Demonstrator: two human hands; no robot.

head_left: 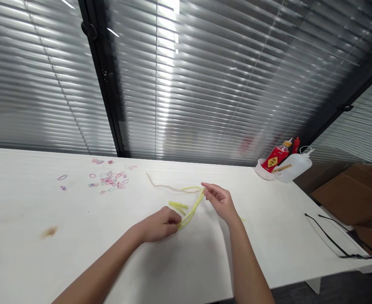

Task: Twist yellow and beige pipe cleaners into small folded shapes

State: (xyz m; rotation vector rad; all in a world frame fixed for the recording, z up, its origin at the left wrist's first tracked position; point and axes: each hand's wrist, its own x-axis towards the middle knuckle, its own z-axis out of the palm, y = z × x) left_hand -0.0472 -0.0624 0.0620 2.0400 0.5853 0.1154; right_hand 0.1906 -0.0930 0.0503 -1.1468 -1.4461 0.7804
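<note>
My left hand (165, 223) is closed in a fist around the lower end of a bundle of yellow strands (192, 211), which look like pipe cleaners. From there the bundle rises to my right hand (217, 200), whose thumb and fingers pinch its upper end. A pale pink strand (167, 187) runs from that pinch out to the left over the white table, with a thin yellow length beside it. Short yellow pieces (178, 205) lie just above my left fist. The strand ends inside both hands are hidden.
Many small coloured rings (110, 180) lie scattered on the white table (103, 228) at the left. At the back right, a red bottle (275, 158) sits in a clear tub (265, 171) beside a white squeeze bottle (296, 166). Black-framed glasses (347, 254) rest near the right edge.
</note>
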